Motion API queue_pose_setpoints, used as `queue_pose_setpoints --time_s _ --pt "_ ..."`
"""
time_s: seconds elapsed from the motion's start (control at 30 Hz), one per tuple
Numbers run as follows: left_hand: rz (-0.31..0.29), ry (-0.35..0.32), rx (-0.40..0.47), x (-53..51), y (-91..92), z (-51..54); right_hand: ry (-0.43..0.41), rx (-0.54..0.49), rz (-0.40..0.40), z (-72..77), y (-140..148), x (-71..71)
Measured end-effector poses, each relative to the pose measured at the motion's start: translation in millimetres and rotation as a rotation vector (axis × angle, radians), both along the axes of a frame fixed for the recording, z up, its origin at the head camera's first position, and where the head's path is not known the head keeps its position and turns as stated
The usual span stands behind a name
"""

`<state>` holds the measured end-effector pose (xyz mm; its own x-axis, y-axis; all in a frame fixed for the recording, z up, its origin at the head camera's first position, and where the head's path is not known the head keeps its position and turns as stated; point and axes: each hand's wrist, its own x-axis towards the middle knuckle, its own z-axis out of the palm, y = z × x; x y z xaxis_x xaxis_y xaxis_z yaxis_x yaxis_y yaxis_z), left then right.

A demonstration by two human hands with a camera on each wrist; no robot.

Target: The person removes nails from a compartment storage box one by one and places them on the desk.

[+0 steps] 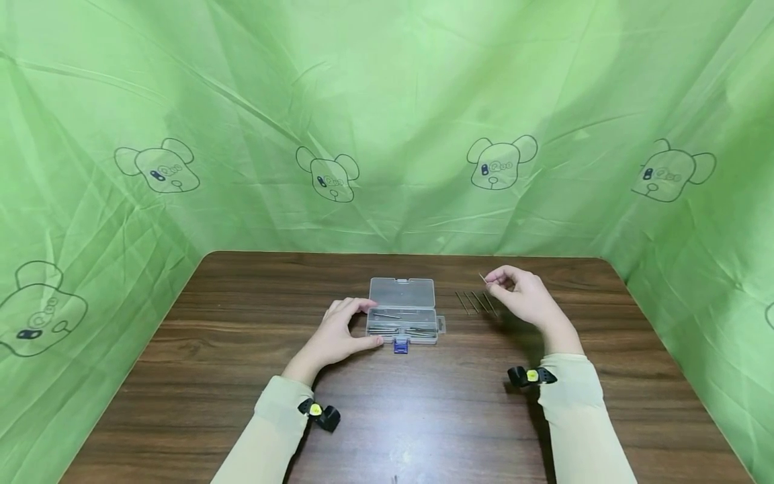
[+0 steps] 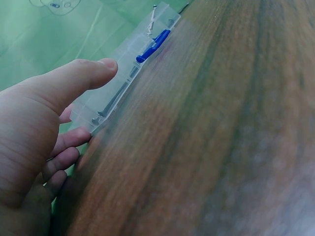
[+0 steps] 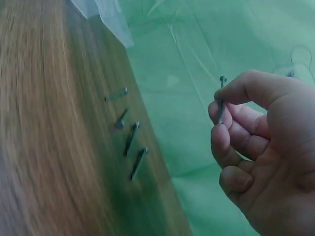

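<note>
A clear plastic box [image 1: 402,338] lies on the table with its lid [image 1: 402,293] tipped back and its blue latch [image 1: 401,346] facing the person. Several metal screws [image 1: 420,332] sit in its compartments. My left hand [image 1: 334,334] holds the box's left end, thumb at the front corner and fingers toward the back. Off to the right, my right hand [image 1: 525,296] pinches one thin screw [image 3: 221,101] between thumb and fingertips, raised above the table. Below and left of that hand, several screws [image 3: 132,140] lie spaced out in a row.
The brown wooden table [image 1: 423,410] runs up to a green cloth backdrop [image 1: 393,222] behind and at both sides. A clear hanging tab [image 1: 441,325] juts from the box's right end. Each wrist wears a small black camera strap [image 1: 532,376].
</note>
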<state>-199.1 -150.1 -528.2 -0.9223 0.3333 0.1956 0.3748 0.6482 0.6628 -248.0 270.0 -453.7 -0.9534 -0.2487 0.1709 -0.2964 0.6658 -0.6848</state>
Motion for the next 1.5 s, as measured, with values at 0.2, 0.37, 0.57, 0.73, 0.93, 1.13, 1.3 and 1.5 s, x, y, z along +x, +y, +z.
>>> queue_pose_setpoints --time_s 0.2,0.37,0.57,0.73,0.93,1.13,1.3,1.5 --pt "-0.002 0.008 0.003 0.1 -0.5 -0.3 -0.039 0.042 -0.055 -12.9 16 0.2" --pt "-0.007 0.007 0.003 -0.2 -0.6 0.7 -0.056 0.049 -0.084 -24.9 23 -1.2" --pt "-0.007 0.005 0.005 -0.2 -0.8 0.1 -0.064 0.047 -0.109 -39.2 30 -2.8" --pt "-0.006 0.005 0.006 -0.4 -1.0 -0.3 -0.052 0.08 -0.132 -44.9 32 -3.3" --pt "-0.004 -0.003 -0.003 -0.3 -0.9 0.3 -0.054 0.09 -0.137 -47.8 31 -3.3" --pt "-0.012 0.005 -0.001 0.1 -0.3 1.8 -0.059 0.106 -0.146 -47.2 30 -1.7" --pt "-0.013 0.015 -0.004 -0.1 -1.0 1.0 -0.061 0.117 -0.156 -44.7 28 -0.6" --pt "-0.012 0.011 -0.008 0.4 -1.4 1.4 -0.06 0.128 -0.162 -43.1 26 -0.7"
